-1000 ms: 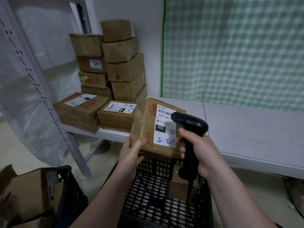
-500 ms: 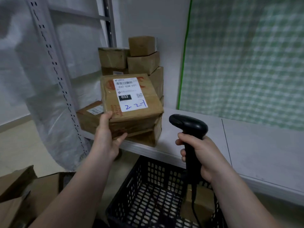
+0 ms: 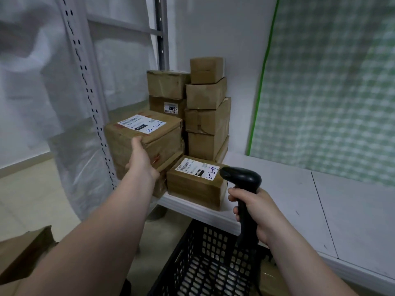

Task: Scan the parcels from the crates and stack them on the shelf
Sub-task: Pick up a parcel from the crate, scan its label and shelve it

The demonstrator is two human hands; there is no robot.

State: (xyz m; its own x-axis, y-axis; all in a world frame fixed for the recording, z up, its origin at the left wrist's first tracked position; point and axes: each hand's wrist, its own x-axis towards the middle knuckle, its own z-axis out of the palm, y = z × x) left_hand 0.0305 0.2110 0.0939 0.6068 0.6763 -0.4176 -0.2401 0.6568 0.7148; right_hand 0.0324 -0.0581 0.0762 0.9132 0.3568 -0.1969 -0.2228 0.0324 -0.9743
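Note:
My left hand (image 3: 141, 161) grips the near side of a brown parcel (image 3: 164, 137), thumb on its top edge. Its white label, marked 032, faces up. The parcel sits on top of a lower parcel at the left end of the white shelf (image 3: 277, 189). Another labelled parcel (image 3: 192, 184) lies just to its right. My right hand (image 3: 258, 212) holds a black barcode scanner (image 3: 241, 178) upright above the black crate (image 3: 205, 263), apart from the parcels. One parcel (image 3: 270, 276) shows inside the crate.
Two tall stacks of brown parcels (image 3: 205, 116) stand behind, in the shelf's back corner. A perforated metal upright (image 3: 85, 82) rises left of my arm. A green checked curtain (image 3: 331, 82) hangs at the right. Cardboard boxes (image 3: 23, 251) sit at the lower left.
My left hand carried the labelled parcel from in front of the scanner up and left, turning it onto the parcel at the shelf's left end. The scanner hand stayed near the crate.

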